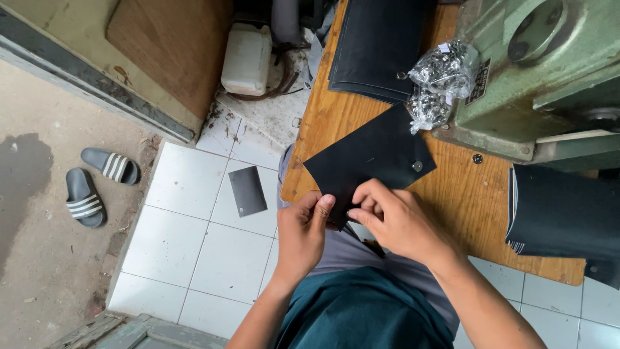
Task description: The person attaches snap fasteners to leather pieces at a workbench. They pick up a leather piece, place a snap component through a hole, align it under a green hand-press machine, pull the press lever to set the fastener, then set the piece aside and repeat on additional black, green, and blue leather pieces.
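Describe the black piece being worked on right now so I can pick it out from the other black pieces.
Start at the wooden table beside the green machine. At its near edge lies a single black piece, its lower corner pinched by the left hand and right hand. Unlike the stacks nearby, it lies alone, showing one silver snap.

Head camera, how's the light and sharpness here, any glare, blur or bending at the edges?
Head view: soft, even daylight, faint shadows. Sharp on the left hand, right hand and black leather piece. Small glints on the plastic bag of metal snaps. Wide-angle bending shows in the floor tiles and wooden table edges. No motion blur.
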